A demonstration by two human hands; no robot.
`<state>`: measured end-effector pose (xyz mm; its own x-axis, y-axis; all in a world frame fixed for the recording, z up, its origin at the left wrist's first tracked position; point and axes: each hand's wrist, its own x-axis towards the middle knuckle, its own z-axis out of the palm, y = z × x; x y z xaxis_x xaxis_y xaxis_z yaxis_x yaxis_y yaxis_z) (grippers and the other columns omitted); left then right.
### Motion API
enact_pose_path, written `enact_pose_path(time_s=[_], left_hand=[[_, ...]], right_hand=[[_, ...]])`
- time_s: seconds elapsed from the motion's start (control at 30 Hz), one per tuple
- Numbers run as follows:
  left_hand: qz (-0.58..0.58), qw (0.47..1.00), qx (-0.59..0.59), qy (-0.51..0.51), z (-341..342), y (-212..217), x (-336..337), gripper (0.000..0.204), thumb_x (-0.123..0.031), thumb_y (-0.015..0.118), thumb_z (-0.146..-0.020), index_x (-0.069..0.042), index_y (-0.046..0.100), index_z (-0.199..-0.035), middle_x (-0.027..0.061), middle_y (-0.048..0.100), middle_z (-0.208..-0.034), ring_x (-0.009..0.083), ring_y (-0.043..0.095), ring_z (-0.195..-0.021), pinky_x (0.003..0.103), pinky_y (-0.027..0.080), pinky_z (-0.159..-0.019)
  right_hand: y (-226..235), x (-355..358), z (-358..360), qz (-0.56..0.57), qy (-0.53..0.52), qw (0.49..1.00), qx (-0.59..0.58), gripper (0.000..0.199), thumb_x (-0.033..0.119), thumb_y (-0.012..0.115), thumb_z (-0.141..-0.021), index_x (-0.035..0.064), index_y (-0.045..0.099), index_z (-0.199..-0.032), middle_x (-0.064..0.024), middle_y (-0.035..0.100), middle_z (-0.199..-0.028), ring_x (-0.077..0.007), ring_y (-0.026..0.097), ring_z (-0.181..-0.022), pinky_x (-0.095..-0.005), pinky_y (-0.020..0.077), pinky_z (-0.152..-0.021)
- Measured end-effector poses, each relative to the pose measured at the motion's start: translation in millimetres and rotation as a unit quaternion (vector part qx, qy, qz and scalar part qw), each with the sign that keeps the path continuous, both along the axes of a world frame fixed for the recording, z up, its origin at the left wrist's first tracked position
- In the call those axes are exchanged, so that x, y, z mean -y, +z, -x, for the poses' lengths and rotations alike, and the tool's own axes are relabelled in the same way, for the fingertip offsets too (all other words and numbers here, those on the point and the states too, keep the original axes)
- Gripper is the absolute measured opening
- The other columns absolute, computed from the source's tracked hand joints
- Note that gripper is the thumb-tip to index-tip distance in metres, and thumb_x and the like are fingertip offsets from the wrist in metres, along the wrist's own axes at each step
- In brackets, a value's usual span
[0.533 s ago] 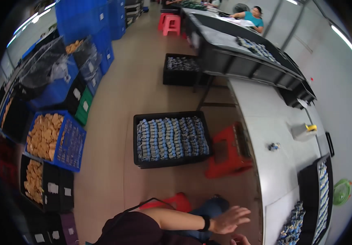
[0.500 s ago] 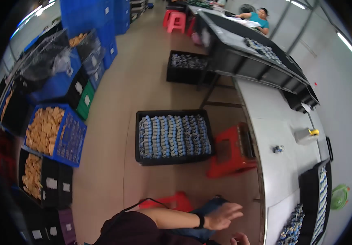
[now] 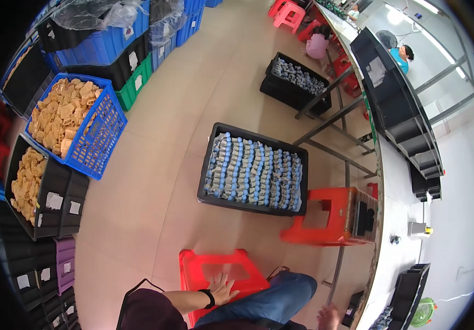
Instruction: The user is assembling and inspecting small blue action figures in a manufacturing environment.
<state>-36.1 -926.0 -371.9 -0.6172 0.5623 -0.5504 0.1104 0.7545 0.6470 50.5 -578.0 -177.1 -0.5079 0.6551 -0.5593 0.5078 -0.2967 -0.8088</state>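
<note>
My left hand (image 3: 221, 289), with a black band at its wrist, lies on a red plastic stool (image 3: 194, 270). Its fingers are spread and it holds nothing. Beside it shows my bent leg in blue jeans (image 3: 283, 297). My right hand (image 3: 329, 317) is at the lower edge, left of the workbench, partly cut off and slightly blurred; its fingers seem loosely apart with nothing visible in them. Ahead on the floor stands a black tray (image 3: 206, 181) with rows of small blue-and-grey pieces (image 3: 253, 173).
Another red stool (image 3: 325, 242) stands between tray and workbench (image 3: 393, 203). A second black bin (image 3: 294, 102) sits farther off beside metal table legs. At left, a blue crate (image 3: 102, 137) and black bins (image 3: 63, 209) hold tan pieces. People sit at the far right.
My left hand has moved down and left, from the air onto the red stool. My right hand stays low at the edge. The view has shifted, showing more of the stool and my leg.
</note>
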Motion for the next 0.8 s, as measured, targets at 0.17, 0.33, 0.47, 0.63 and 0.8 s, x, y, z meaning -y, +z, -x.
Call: enact_pose_path(time_s=[0.17,0.33,0.47,0.63,0.8], left_hand=[[-0.004,0.997,0.022,-0.077,11,-7,-5,0.067,-0.056,0.028,-0.087,-0.008,0.030,-0.132,0.0277,0.019,-0.137,0.0433,0.017,-0.128,0.060,0.021,-0.097],[0.030,0.984,0.103,-0.144,9,-31,-11,0.073,-0.065,0.021,-0.083,-0.017,0.017,-0.138,0.0196,0.006,-0.144,0.0382,0.003,-0.132,0.064,0.007,-0.099],[0.040,0.990,-0.059,-0.123,5,-30,-12,0.064,-0.048,0.042,-0.083,-0.013,0.028,-0.135,0.0283,0.027,-0.133,0.0412,0.030,-0.123,0.049,0.029,-0.098],[0.139,0.924,0.080,-0.348,82,-12,-30,0.099,-0.077,0.040,-0.066,-0.013,0.018,-0.139,0.0168,0.011,-0.144,0.0369,0.006,-0.132,0.063,0.014,-0.098],[-0.092,0.921,0.047,-0.376,105,9,-96,0.077,-0.055,0.056,-0.071,-0.010,0.036,-0.130,0.0181,0.037,-0.130,0.0402,0.027,-0.124,0.058,0.031,-0.092]], right_hand=[[-51,65,30,-0.017,0.122,0.927,0.353,0.066,0.045,0.059,-0.079,0.0067,0.038,-0.128,-0.0153,0.050,-0.113,-0.0234,0.054,-0.083,-0.0325,0.0491,-0.067],[-79,60,38,-0.016,0.129,0.940,0.316,0.066,0.046,0.059,-0.079,0.0074,0.037,-0.128,-0.0154,0.050,-0.113,-0.0236,0.054,-0.084,-0.0330,0.0490,-0.067],[-81,44,53,-0.026,0.137,0.949,0.284,0.066,0.046,0.058,-0.079,0.0081,0.037,-0.129,-0.0155,0.051,-0.112,-0.0239,0.054,-0.084,-0.0335,0.0489,-0.067],[-78,44,21,-0.015,0.130,0.950,0.284,0.067,0.047,0.058,-0.079,0.0090,0.037,-0.129,-0.0155,0.051,-0.112,-0.0242,0.054,-0.084,-0.0341,0.0488,-0.068],[-71,47,-9,0.005,0.132,0.949,0.286,0.067,0.048,0.057,-0.079,0.0099,0.036,-0.130,-0.0156,0.051,-0.112,-0.0245,0.054,-0.084,-0.0347,0.0487,-0.068]])
